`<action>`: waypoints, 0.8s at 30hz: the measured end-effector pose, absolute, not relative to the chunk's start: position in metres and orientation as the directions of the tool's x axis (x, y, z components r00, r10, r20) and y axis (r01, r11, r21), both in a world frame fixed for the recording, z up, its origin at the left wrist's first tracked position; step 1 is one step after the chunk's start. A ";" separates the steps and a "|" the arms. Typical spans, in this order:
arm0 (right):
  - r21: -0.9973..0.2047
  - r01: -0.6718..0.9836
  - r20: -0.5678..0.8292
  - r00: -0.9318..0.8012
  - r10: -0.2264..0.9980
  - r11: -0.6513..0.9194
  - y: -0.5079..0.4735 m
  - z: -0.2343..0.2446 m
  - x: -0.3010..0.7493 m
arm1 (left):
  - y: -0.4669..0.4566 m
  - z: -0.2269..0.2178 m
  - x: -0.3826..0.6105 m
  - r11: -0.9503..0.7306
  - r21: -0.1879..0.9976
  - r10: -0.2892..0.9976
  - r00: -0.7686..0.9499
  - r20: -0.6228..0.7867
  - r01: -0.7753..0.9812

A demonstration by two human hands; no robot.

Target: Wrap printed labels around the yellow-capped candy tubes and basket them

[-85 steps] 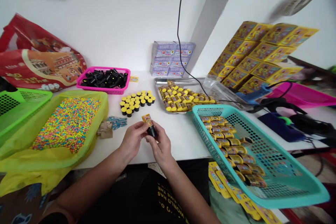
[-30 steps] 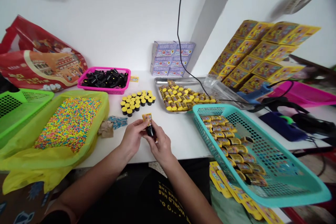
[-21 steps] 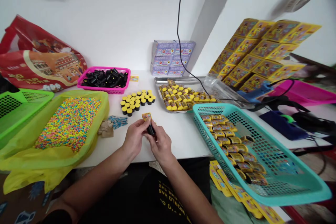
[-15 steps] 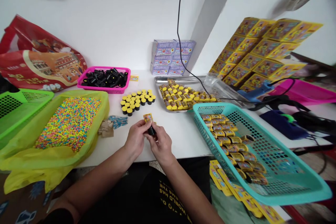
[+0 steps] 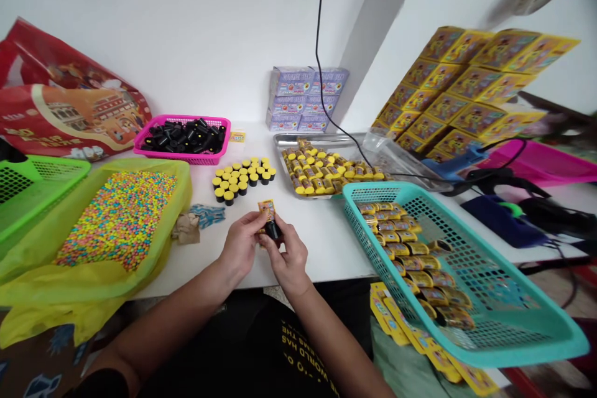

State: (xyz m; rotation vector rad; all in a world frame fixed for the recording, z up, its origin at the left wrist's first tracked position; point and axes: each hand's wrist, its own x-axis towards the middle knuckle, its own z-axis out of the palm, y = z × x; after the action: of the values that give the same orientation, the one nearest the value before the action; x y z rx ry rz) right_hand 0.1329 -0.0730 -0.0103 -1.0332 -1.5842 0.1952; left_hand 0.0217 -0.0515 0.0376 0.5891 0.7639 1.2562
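My left hand [image 5: 240, 242] and my right hand [image 5: 290, 255] meet over the front of the white table. Between them is a small black canister [image 5: 273, 231], tilted, with a yellow printed label [image 5: 267, 207] standing up at its far end. My left thumb presses on the label, and my right fingers close round the canister's side. Part of the canister is hidden by the fingers. Just beyond my hands stands a cluster of black canisters with yellow caps [image 5: 242, 177]. Labelled canisters [image 5: 321, 177] fill one side of a metal tray [image 5: 313, 198].
At the right, a turquoise basket [image 5: 506, 273] holds rows of labelled canisters above yellow label sheets [image 5: 396, 323]. A pink basket [image 5: 183, 159] contains black canisters. Colourful candies [image 5: 121, 217] fill a yellow-lined tray at left. Purple boxes [image 5: 296, 87] and yellow boxes [image 5: 457, 87] stand behind.
The black canister has turned slightly between my hands, showing more of its dark end and of the label. Both hands remain on it; the camera view has shifted a little.
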 end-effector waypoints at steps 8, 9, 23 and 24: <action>-0.722 0.385 0.627 0.012 0.779 0.575 -0.067 -0.005 0.138 | -0.044 0.039 0.016 0.203 0.808 0.979 0.125 -0.161 -0.553; -0.721 0.390 0.621 -0.002 0.784 0.573 -0.066 -0.004 0.140 | -0.043 0.039 0.015 0.197 0.821 0.980 0.122 -0.156 -0.535; -0.507 0.573 0.738 -0.097 0.668 0.644 -0.065 -0.003 0.144 | -0.046 0.035 0.018 0.256 0.802 0.967 0.159 -0.201 -0.540; -0.525 0.570 0.729 -0.083 0.680 0.632 -0.065 -0.005 0.143 | -0.044 0.036 0.018 0.255 0.792 0.967 0.158 -0.200 -0.555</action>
State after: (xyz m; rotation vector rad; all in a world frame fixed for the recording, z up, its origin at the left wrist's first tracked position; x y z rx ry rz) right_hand 0.1429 -0.0649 -0.0045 -1.0181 -1.7546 0.1246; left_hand 0.0177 -0.0444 0.0357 0.6355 0.8016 1.1988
